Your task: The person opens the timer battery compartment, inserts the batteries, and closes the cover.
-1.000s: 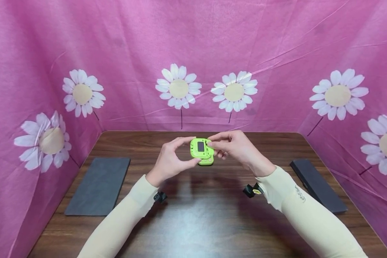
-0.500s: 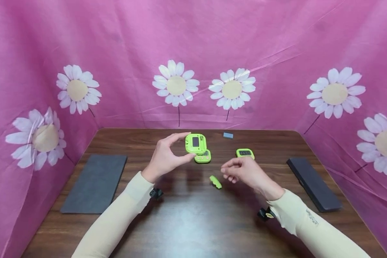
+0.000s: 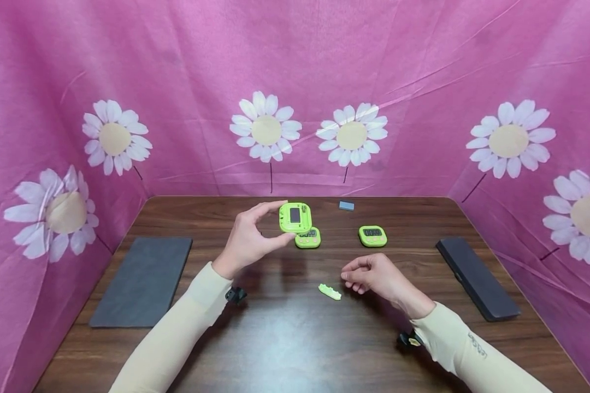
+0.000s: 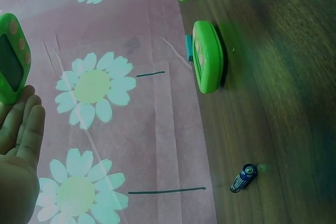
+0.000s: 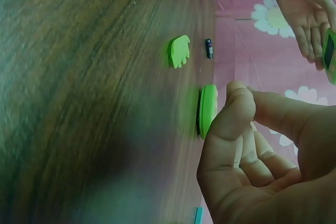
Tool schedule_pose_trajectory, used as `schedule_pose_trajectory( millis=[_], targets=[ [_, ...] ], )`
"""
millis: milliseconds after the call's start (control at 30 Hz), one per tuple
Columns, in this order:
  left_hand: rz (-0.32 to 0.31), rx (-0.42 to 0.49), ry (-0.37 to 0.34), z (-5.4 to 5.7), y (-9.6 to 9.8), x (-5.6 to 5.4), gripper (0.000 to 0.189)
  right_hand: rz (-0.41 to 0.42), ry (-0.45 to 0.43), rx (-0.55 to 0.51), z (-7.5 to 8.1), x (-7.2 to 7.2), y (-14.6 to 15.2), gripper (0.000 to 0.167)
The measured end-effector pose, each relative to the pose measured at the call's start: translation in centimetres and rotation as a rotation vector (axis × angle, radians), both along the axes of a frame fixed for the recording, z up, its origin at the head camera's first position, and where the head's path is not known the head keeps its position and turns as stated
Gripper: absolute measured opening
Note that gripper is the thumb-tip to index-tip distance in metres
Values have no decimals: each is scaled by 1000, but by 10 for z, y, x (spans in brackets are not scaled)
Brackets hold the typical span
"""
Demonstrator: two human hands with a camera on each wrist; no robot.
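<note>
My left hand [image 3: 248, 237] holds a green digital timer [image 3: 295, 218] up by its edges between thumb and fingers. The timer's back faces me, with a dark rectangle and an uncovered battery slot beside it. My right hand [image 3: 381, 278] is just above the table with loosely curled fingers; nothing shows between thumb and index finger in the right wrist view. Left of its fingertips lies a small green battery cover [image 3: 330, 292], apart from the hand. A second green timer [image 3: 308, 238] sits on the table, partly hidden behind the held one.
Another green timer [image 3: 372, 236] stands at the right, display up. Behind is a small blue block [image 3: 346, 206]. A battery [image 4: 244, 178] lies on the table, mostly hidden by my left hand in the head view. A grey mat [image 3: 142, 281] and a dark case [image 3: 478, 278] flank the table.
My right hand has left the held timer, moving right and towards me. The battery cover has come away and now lies on the table, turned over. The left hand has shifted slightly left.
</note>
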State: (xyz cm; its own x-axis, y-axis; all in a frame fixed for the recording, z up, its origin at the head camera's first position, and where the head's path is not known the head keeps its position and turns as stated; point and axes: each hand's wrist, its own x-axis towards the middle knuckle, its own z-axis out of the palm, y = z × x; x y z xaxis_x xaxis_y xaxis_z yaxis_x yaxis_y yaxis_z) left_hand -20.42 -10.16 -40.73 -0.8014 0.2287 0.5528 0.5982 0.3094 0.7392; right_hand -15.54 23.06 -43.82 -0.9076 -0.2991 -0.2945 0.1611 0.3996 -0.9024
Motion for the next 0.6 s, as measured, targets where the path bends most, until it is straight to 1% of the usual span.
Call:
schedule_pose_trajectory(
  millis=[167, 300, 433, 600],
  targets=[
    [6, 3, -12, 1, -3, 1, 69, 25, 3, 25, -4, 0, -5, 23],
    [8, 15, -31, 4, -10, 4, 69, 41, 17, 56, -6, -1, -10, 21],
    [25, 30, -46, 7, -22, 6, 67, 49, 52, 91, -7, -5, -17, 20],
    [63, 54, -85, 13, -41, 6, 65, 49, 109, 110, -6, -14, -32, 19]
  ],
)
